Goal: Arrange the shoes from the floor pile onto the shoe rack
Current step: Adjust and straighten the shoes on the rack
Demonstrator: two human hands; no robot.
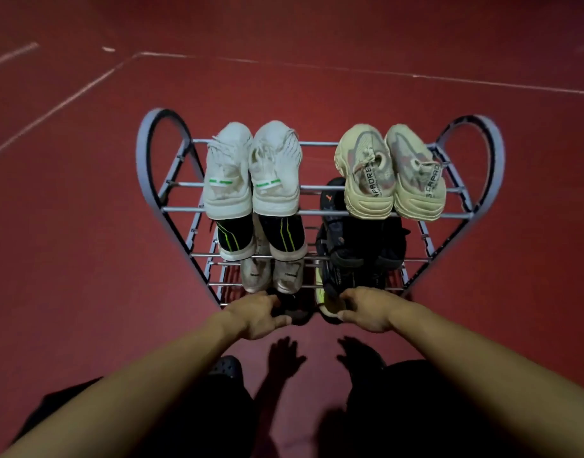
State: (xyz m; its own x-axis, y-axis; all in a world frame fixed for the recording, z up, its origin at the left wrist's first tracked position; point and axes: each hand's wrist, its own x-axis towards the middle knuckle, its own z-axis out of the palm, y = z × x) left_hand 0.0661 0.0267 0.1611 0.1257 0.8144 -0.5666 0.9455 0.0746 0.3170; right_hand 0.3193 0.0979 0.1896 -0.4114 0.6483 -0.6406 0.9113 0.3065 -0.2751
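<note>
A grey metal shoe rack (171, 209) with heart-shaped ends stands on the red floor. Its top tier holds a white pair (251, 170) on the left and a beige pair (393, 173) on the right. The tier below carries black shoes with green stripes (260, 236) and a black pair (363, 246). Lower down sit pale silver shoes (270, 274). At the lowest front bar my left hand (255, 317) grips a dark shoe (295, 314), and my right hand (366, 312) grips a dark shoe with a yellow-green sole (327, 300). Both shoes are mostly hidden.
Red floor (85, 259) with white painted lines surrounds the rack. My knees in dark clothing and a dark clog (226, 368) are at the bottom of the view. Shadows of both hands fall on the floor between them.
</note>
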